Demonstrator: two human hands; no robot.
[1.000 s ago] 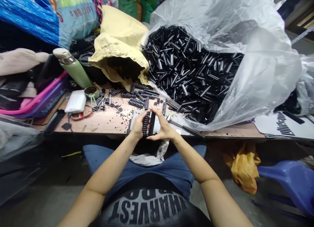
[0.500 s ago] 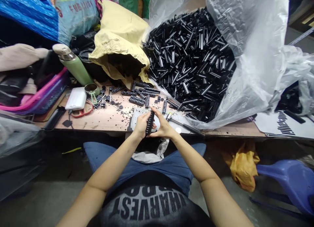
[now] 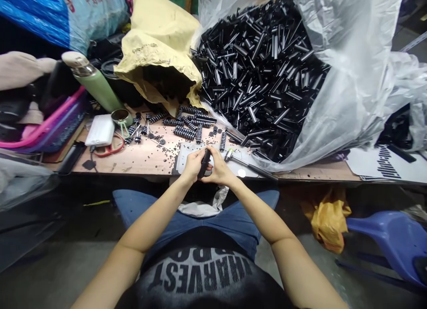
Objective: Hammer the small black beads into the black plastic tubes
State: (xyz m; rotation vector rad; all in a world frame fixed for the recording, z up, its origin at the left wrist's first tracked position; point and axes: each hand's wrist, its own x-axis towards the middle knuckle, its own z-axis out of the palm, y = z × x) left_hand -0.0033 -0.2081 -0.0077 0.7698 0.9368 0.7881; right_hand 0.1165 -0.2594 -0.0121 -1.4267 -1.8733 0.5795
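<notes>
Between both hands, over the table's front edge, is a short black tube [image 3: 204,163], its plain dark side facing up. My left hand [image 3: 193,166] is closed round its left side. My right hand [image 3: 218,167] grips it from the right, thumb and fingers at its two ends. Under the hands lies a pale board [image 3: 184,158]. A small hammer [image 3: 247,163] rests just right of my right hand. Beyond the hands lie several black studded tubes [image 3: 185,132], with light dots in rows along them.
A large clear plastic bag [image 3: 347,95] full of plain black tubes [image 3: 256,73] fills the back right. Left of it stands an open yellow paper sack [image 3: 156,51]. A green flask [image 3: 96,86], a white box [image 3: 100,130], red scissors [image 3: 111,150] and scattered tiny black bits lie leftward.
The tube has been turned in the fingers: its dotted face showed before, and a plain dark side shows now. Both hands stay in place; the camera view has shifted slightly.
</notes>
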